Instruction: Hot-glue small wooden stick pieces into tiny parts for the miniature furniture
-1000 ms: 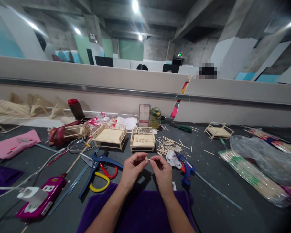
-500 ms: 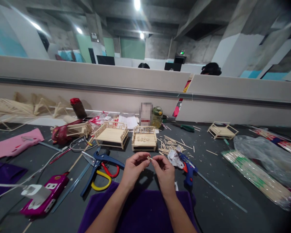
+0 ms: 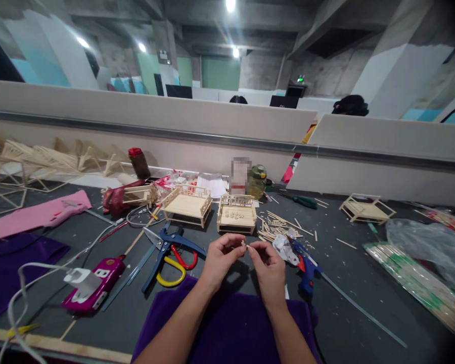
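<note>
Between my fingertips is a tiny pale wooden piece (image 3: 244, 244), too small to make out fully. My left hand (image 3: 223, 259) pinches it from the left, thumb against forefinger. From the right, the thumb and forefinger of my right hand (image 3: 267, 263) close on its other side. Just beyond my hands stands a miniature wooden bench (image 3: 236, 222) with several small pale bits on its seat. A second miniature bench (image 3: 185, 205) is to its left. Right of them lies a pile of short wooden sticks (image 3: 276, 225). Under my forearms is a purple cloth (image 3: 231, 328).
Left of my hands lie blue-handled cutters (image 3: 161, 253) and yellow-and-red-handled scissors (image 3: 174, 270). A magenta power strip (image 3: 94, 288) with a white plug is farther left. On the right are a blue glue gun (image 3: 307, 270), packaged sticks (image 3: 413, 278) and another small wooden frame (image 3: 367, 208).
The view has swung slightly left, so the scene sits farther right. Both hands still pinch at the small wooden piece, with only slight shifts of the fingers.
</note>
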A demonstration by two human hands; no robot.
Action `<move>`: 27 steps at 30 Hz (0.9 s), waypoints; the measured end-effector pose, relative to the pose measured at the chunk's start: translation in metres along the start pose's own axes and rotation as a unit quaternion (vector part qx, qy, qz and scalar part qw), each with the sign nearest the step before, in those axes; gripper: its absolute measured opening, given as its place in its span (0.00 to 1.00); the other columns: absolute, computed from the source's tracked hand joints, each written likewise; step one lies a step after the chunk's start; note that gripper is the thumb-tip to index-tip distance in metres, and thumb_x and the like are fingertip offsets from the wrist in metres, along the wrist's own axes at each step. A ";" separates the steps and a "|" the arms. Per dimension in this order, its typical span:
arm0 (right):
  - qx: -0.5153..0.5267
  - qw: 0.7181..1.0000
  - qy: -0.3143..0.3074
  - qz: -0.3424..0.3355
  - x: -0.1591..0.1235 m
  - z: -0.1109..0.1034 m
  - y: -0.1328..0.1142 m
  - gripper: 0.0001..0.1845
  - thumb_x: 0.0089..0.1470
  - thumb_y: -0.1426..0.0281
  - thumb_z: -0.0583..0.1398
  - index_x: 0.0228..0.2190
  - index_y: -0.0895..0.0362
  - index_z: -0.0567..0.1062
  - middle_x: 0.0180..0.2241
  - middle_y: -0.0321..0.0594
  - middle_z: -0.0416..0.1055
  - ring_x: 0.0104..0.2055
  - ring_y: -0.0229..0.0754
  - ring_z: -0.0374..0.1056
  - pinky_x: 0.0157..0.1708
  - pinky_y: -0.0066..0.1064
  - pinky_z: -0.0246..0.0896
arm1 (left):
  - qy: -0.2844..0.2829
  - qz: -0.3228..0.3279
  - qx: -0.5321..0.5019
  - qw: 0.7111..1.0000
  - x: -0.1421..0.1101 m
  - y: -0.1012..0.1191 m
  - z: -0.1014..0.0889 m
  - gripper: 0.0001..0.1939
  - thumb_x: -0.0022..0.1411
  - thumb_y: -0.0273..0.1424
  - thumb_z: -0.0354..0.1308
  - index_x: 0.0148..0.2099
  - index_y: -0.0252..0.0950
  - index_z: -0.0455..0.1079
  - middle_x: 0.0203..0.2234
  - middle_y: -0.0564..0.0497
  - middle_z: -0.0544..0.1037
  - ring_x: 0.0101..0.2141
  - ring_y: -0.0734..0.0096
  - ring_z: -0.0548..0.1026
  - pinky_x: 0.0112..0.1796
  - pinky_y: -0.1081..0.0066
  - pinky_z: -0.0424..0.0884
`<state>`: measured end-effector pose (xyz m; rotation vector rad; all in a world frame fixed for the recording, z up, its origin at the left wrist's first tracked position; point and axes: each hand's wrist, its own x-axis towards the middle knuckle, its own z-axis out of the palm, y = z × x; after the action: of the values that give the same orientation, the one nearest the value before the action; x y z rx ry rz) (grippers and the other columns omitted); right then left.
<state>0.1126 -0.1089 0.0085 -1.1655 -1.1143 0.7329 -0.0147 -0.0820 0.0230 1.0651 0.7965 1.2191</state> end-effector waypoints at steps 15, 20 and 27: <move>-0.013 1.000 0.006 0.009 -0.002 0.001 0.001 0.11 0.52 0.62 0.62 0.32 0.57 0.74 0.29 0.37 0.73 0.32 0.40 0.68 0.33 0.29 0.63 | 0.009 -0.005 -0.012 1.000 0.001 0.000 0.000 0.16 0.47 0.30 0.70 0.41 0.35 0.76 0.31 0.51 0.78 0.31 0.75 0.72 0.34 0.76 0.68; -0.023 1.000 0.010 0.011 -0.002 0.001 0.002 0.12 0.52 0.61 0.63 0.32 0.57 0.74 0.29 0.37 0.72 0.32 0.40 0.68 0.34 0.30 0.63 | 0.023 -0.004 -0.003 1.000 -0.001 0.003 0.001 0.14 0.47 0.30 0.70 0.39 0.35 0.76 0.28 0.53 0.76 0.29 0.77 0.71 0.31 0.77 0.66; -0.017 1.000 0.011 0.012 -0.003 0.002 -0.001 0.12 0.51 0.61 0.63 0.32 0.57 0.74 0.29 0.38 0.72 0.32 0.41 0.68 0.32 0.29 0.63 | 0.018 -0.007 -0.013 1.000 -0.002 0.003 0.003 0.15 0.47 0.30 0.70 0.39 0.35 0.76 0.29 0.52 0.77 0.29 0.76 0.71 0.31 0.77 0.66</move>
<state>0.1099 -0.1117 0.0086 -1.2140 -1.1006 0.7204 -0.0134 -0.0847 0.0272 1.0182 0.8126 1.2360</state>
